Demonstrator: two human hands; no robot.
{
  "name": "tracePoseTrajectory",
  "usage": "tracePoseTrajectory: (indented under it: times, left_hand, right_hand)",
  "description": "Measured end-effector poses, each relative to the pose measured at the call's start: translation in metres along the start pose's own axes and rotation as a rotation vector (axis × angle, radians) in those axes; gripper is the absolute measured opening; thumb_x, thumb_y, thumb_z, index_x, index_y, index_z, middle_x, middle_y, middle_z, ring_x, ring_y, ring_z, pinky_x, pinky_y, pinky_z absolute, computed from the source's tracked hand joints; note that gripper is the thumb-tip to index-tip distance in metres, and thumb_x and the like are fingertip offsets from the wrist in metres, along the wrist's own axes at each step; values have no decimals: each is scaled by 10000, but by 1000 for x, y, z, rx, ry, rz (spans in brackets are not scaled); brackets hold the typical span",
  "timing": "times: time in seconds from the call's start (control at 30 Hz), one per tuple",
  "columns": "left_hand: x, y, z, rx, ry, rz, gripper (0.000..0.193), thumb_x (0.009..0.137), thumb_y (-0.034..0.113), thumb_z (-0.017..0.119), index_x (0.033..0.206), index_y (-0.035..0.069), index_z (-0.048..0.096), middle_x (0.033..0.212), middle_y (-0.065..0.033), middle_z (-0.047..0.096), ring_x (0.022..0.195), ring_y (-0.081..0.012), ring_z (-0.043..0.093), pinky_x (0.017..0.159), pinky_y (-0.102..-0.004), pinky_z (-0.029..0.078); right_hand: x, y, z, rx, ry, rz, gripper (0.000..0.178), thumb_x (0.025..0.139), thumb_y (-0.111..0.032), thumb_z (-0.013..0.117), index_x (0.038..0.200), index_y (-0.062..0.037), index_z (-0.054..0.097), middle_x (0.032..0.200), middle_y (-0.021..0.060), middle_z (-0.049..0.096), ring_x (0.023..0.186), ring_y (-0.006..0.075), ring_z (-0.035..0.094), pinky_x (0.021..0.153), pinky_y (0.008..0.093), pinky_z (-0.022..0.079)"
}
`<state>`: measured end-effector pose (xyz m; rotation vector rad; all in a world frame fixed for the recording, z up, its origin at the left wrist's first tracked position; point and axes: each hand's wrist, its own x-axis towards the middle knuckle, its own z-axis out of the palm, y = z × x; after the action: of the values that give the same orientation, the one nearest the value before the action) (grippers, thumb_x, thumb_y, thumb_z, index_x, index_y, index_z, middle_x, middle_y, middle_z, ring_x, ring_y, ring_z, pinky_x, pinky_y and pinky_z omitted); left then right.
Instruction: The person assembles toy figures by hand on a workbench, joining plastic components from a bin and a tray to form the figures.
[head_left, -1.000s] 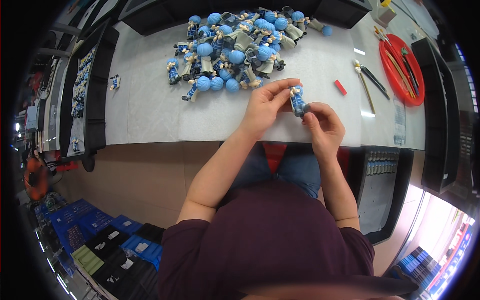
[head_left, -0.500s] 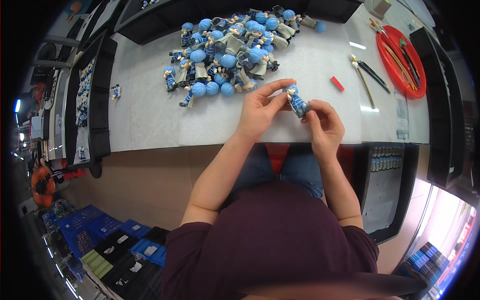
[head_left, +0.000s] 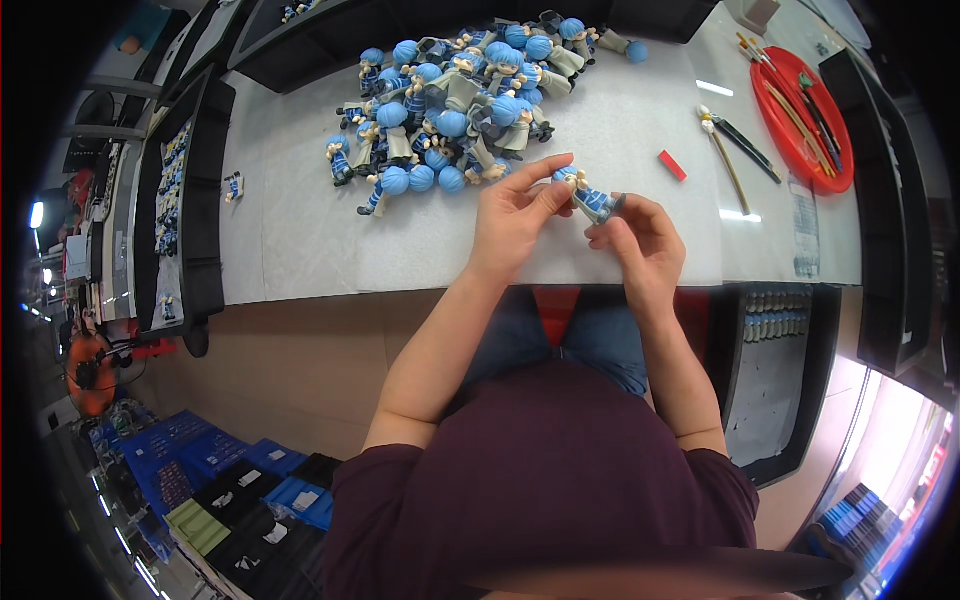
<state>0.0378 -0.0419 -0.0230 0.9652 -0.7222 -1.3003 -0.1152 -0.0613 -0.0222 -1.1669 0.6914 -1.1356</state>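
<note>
Between my hands, above the near part of the white table (head_left: 300, 240), is a small blue-haired figurine (head_left: 592, 203) in blue and white clothing. My left hand (head_left: 516, 222) pinches it near the head, thumb and fingers closed. The fingers of my right hand (head_left: 645, 240) close on the dark foot end. It lies tilted, head up to the left and feet down to the right. Beyond my hands a heap of similar figurines (head_left: 452, 122) covers the middle of the table, some with grey-white backs turned up.
A red oval tray (head_left: 846, 165) with brushes stands at the right, near loose brushes (head_left: 728, 165) and a red block (head_left: 672, 166). Black trays (head_left: 203, 200) stand at the left and behind the heap. A black tray (head_left: 770, 400) with rows of figurines is low right.
The figurine has turned in my fingers, from more upright to lying more sideways. Both hands have shifted slightly to the left.
</note>
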Motion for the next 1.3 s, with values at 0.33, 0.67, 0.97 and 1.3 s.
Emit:
tracePoseTrajectory:
  times: [0.33, 0.67, 0.97, 1.3]
  left_hand:
    - [3, -3, 0, -23, 9, 26, 312, 829, 60, 536, 1132, -7, 501, 1031, -93, 572, 854, -118, 555, 739, -254, 473]
    - [5, 1, 1, 37, 51, 7, 263, 822, 68, 550, 1071, -12, 520, 1012, -112, 574, 854, -151, 574, 713, -292, 501]
    - [-2, 2, 0, -147, 40, 64, 283, 818, 4, 519, 1098, 1, 473, 1095, -142, 534, 970, -205, 551, 820, -341, 475]
    - [1, 4, -3, -155, -9, 60, 315, 822, -11, 498, 1134, 8, 461, 1128, -138, 521, 1006, -189, 531, 841, -336, 461]
  right_hand:
    - [0, -1, 1, -2, 26, 45, 300, 771, 11, 596, 1043, 49, 474, 912, 113, 555, 787, 153, 582, 656, 252, 507]
    - [-2, 10, -1, -200, 21, -194, 366, 733, 93, 583, 1075, 34, 466, 1053, 126, 529, 890, 155, 546, 791, 273, 465]
    - [-2, 5, 4, -106, 25, -76, 355, 774, 72, 544, 1108, 28, 432, 1072, 130, 511, 956, 163, 519, 783, 267, 480]
    - [1, 5, 6, -135, 21, -104, 347, 780, 69, 540, 1107, 23, 433, 1052, 128, 520, 963, 161, 520, 789, 260, 474]
